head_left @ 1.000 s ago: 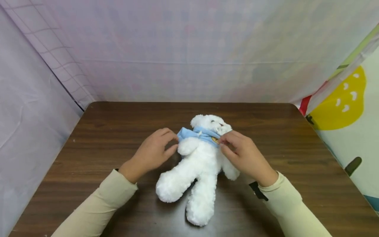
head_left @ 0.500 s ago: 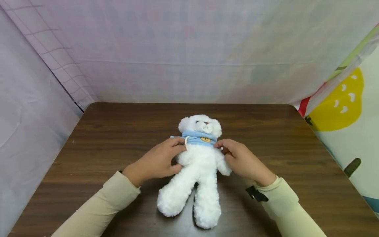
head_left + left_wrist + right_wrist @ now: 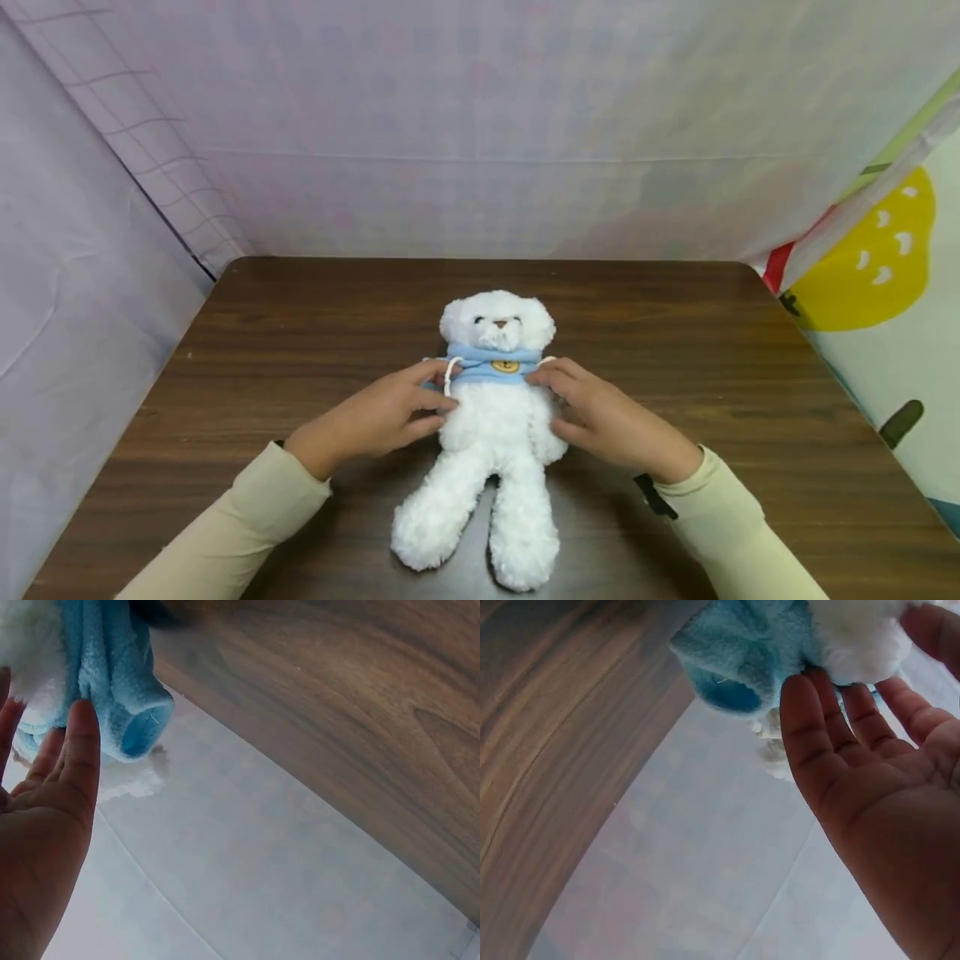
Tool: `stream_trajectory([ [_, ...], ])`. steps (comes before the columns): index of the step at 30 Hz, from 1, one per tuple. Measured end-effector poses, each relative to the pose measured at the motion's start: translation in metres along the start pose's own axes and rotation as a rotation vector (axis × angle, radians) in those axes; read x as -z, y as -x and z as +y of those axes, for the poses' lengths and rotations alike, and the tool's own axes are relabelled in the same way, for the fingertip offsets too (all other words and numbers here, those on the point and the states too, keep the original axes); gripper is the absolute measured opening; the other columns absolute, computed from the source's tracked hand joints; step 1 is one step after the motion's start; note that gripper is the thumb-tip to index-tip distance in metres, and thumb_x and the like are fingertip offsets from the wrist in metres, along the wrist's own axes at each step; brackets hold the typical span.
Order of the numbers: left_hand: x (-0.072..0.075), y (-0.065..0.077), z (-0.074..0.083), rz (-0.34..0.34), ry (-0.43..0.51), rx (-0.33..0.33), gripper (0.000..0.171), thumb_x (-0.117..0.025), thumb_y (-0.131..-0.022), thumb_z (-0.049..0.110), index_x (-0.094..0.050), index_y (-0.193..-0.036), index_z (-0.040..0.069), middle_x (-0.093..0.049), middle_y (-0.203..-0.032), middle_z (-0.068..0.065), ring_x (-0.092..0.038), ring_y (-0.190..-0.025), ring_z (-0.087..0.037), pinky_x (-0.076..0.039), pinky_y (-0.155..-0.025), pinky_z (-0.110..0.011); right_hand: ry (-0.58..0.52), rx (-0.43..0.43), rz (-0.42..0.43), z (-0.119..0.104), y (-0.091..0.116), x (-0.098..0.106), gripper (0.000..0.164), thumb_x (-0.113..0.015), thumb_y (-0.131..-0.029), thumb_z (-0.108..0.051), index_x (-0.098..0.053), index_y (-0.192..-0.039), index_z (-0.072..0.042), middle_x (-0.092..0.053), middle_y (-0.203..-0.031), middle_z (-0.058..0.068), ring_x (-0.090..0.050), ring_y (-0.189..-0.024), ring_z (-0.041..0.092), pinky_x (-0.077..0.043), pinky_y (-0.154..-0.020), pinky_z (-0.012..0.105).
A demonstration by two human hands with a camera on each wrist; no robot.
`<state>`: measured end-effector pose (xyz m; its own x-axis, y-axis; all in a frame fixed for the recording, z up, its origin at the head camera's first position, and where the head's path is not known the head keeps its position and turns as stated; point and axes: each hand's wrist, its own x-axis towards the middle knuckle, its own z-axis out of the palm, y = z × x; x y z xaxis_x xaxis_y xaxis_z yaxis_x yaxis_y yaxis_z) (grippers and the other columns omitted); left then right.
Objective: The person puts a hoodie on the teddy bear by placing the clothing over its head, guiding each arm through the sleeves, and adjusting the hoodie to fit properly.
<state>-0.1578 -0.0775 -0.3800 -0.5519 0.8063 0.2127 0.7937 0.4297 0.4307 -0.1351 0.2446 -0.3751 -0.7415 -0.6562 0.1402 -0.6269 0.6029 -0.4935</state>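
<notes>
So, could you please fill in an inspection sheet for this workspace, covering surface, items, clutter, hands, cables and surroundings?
Surface: dark wood-grain table.
Job's things: white teddy bear on its back, head toward the far edge; light-blue top bunched beneath its chin, with a yellow patch and white cord.
Clutter: nothing seen.
Hands: left hand and right hand at opposite sides of the top, fingers touching it.
Cables: nothing seen.
Surroundings: pale cloth behind the table, yellow-printed cloth at right.
</notes>
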Motion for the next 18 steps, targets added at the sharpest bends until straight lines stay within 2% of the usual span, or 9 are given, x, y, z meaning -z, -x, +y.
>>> stream_trajectory([
  [4, 0.002, -0.001, 0.000, -0.029, 0.036, -0.006, 0.030, -0.068, -0.096, 0.015, -0.069, -0.123, 0.002, -0.044, -0.144, -0.022, -0.053, -0.125, -0.031, -0.049, -0.096, -0.041, 0.038, -0.017, -0.051, -0.002, -0.001, 0.002, 0.062, -0.071, -0.092, -0.012, -0.043, -0.148, -0.012, -0.040, -0.145, 0.002, -0.053, -0.117, 0.014, -0.049, -0.091, 0.036],
  [8, 0.000, -0.001, -0.001, -0.025, 0.030, 0.001, 0.027, -0.069, -0.095, 0.016, -0.071, -0.118, 0.003, -0.046, -0.142, -0.020, -0.052, -0.126, -0.030, -0.048, -0.098, -0.041, 0.066, -0.013, -0.044, -0.004, -0.005, -0.003, 0.067, -0.074, -0.090, -0.012, -0.042, -0.149, -0.008, -0.040, -0.145, 0.006, -0.055, -0.116, 0.016, -0.050, -0.091, 0.036],
  [11, -0.006, -0.005, -0.001, -0.001, 0.009, 0.024, 0.019, -0.072, -0.093, 0.018, -0.068, -0.108, 0.007, -0.050, -0.130, -0.012, -0.059, -0.106, -0.023, -0.051, -0.087, -0.035, 0.110, 0.005, 0.006, -0.005, -0.009, -0.008, 0.068, -0.077, -0.088, -0.014, -0.044, -0.146, -0.003, -0.044, -0.140, 0.010, -0.055, -0.117, 0.020, -0.050, -0.093, 0.038],
  [14, -0.014, -0.013, 0.000, 0.047, -0.019, 0.058, 0.020, -0.075, -0.091, 0.023, -0.060, -0.100, 0.013, -0.046, -0.113, -0.003, -0.053, -0.082, -0.012, -0.048, -0.071, -0.028, 0.184, 0.022, 0.081, -0.005, -0.015, -0.013, 0.068, -0.081, -0.084, -0.015, -0.047, -0.141, 0.002, -0.049, -0.133, 0.014, -0.056, -0.115, 0.024, -0.050, -0.093, 0.039],
  [18, -0.018, -0.024, 0.001, 0.130, -0.097, 0.094, 0.027, -0.077, -0.089, 0.023, -0.058, -0.105, 0.011, -0.045, -0.110, -0.003, -0.050, -0.073, -0.010, -0.046, -0.064, -0.025, 0.238, 0.024, 0.164, 0.000, -0.028, -0.017, 0.064, -0.083, -0.083, -0.014, -0.050, -0.135, 0.002, -0.051, -0.129, 0.015, -0.056, -0.116, 0.027, -0.049, -0.094, 0.040],
])
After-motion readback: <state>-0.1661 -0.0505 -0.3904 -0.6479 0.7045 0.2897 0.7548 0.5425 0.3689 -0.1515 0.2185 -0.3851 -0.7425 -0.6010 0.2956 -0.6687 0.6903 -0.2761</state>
